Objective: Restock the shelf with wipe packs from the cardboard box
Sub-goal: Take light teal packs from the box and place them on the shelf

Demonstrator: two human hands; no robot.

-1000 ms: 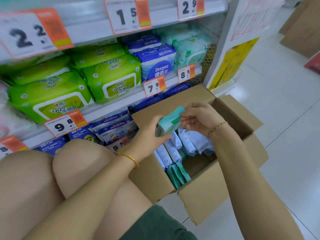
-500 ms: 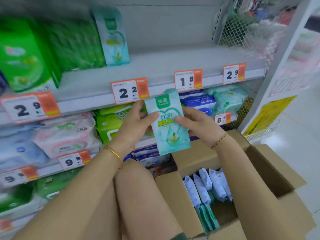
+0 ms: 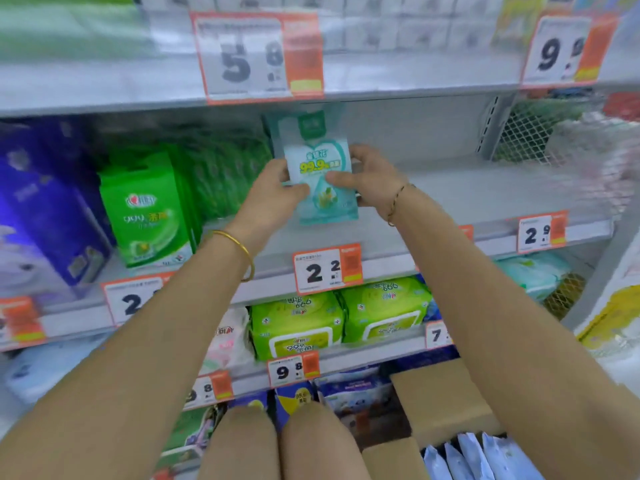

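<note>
You hold a flat teal wipe pack (image 3: pixel 320 178) upright above the grey metal shelf (image 3: pixel 467 199), its glossy soft film printed with a white heart shape and yellow "99.9". Another pack of the same teal design (image 3: pixel 304 128) stands just behind it, against the far back panel. Your left hand (image 3: pixel 273 199) pinches the pack's left edge, thumb curled over the front; your right hand (image 3: pixel 370 180) grips the right edge the same way, fingers wrapped behind. A smooth gold bangle (image 3: pixel 239 247) circles the left wrist and a thin beaded bracelet (image 3: pixel 396 204) the right.

Left of the pack stand green rectangular wipe packs (image 3: pixel 149 209), then dark blue boxes (image 3: pixel 52 206). On the shelf lip near you hangs an orange-and-white price tag (image 3: pixel 327 268) reading "2 2". One shelf down lie plump lime-green packs (image 3: pixel 298 323) with flip lids. At the near right, the brown cardboard box (image 3: pixel 440 403) stands open, with pale blue crinkled packs (image 3: pixel 485 459) upright inside it.
</note>
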